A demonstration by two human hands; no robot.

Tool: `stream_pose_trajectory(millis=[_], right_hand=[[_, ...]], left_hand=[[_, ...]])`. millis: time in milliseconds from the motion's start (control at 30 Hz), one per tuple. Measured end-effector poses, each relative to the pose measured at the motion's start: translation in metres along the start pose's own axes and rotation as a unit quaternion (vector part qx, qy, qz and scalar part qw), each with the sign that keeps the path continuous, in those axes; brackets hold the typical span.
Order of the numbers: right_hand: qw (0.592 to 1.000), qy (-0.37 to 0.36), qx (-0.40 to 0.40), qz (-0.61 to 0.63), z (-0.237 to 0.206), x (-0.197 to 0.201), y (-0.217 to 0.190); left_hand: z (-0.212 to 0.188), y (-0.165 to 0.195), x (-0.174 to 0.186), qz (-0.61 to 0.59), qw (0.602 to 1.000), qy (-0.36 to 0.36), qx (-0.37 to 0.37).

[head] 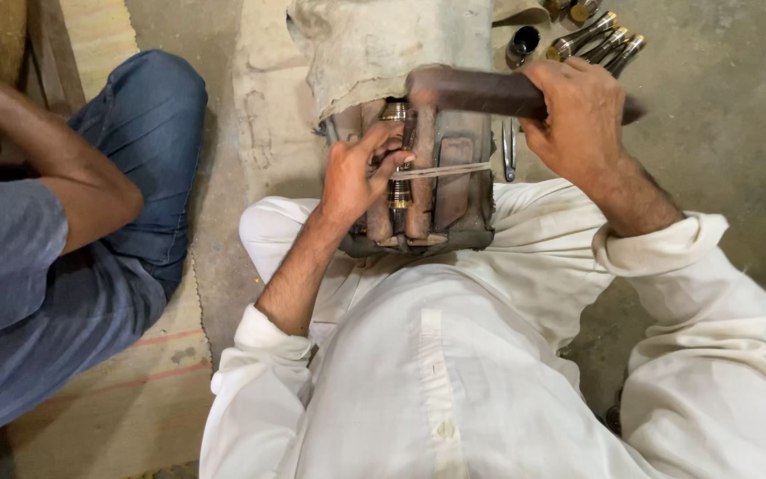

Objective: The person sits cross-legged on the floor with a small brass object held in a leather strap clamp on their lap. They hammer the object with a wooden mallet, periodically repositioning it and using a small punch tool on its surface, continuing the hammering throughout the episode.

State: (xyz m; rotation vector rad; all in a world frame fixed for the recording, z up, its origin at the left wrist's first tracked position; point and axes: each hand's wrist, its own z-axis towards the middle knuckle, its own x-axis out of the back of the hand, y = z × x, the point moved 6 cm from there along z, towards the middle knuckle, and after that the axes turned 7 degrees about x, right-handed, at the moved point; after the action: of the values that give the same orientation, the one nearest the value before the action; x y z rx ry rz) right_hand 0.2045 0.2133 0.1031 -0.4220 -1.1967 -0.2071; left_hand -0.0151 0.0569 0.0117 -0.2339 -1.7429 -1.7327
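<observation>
A threaded brass fitting point(398, 182) stands pinched in the left hand point(356, 177) on a grooved block point(441, 191); the right hand point(578, 115) grips a wooden mallet point(472, 91), best struck squarely.

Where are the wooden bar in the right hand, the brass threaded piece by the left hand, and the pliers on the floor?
wooden bar point(476, 90), head view, on its dark shaft left of the right hand.
brass threaded piece point(398, 191), head view, on its ribbed lower section.
pliers point(509, 151), head view, on the handles.
</observation>
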Motion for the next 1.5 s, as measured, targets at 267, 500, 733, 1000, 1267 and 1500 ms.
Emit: stream_pose_trajectory(millis=[267, 500, 733, 1000, 1267, 1500], right_hand=[[0.998, -0.031, 0.051, -0.03, 0.01, 0.006, 0.002], [0.995, -0.006, 0.072, -0.067, 0.009, 0.012, -0.002], [0.999, 0.005, 0.043, -0.005, 0.007, 0.01, 0.004], [0.999, -0.001, 0.034, -0.014, 0.005, 0.013, 0.007], [0.99, -0.039, -0.128, 0.047, 0.003, 0.02, 0.016], [0.997, -0.007, 0.034, -0.068, 0.008, 0.019, -0.005]], left_hand=[[-0.002, 0.024, 0.012, -0.035, 0.998, 0.029, -0.032], [0.0, 0.019, 0.01, 0.008, 1.0, 0.009, 0.0], [-0.001, 0.017, 0.011, -0.018, 1.0, 0.009, -0.018], [0.006, 0.02, 0.008, -0.026, 0.998, -0.001, -0.064], [0.003, 0.021, 0.009, -0.035, 0.998, -0.007, -0.06], [0.0, 0.012, 0.009, -0.075, 0.997, 0.025, -0.019]])
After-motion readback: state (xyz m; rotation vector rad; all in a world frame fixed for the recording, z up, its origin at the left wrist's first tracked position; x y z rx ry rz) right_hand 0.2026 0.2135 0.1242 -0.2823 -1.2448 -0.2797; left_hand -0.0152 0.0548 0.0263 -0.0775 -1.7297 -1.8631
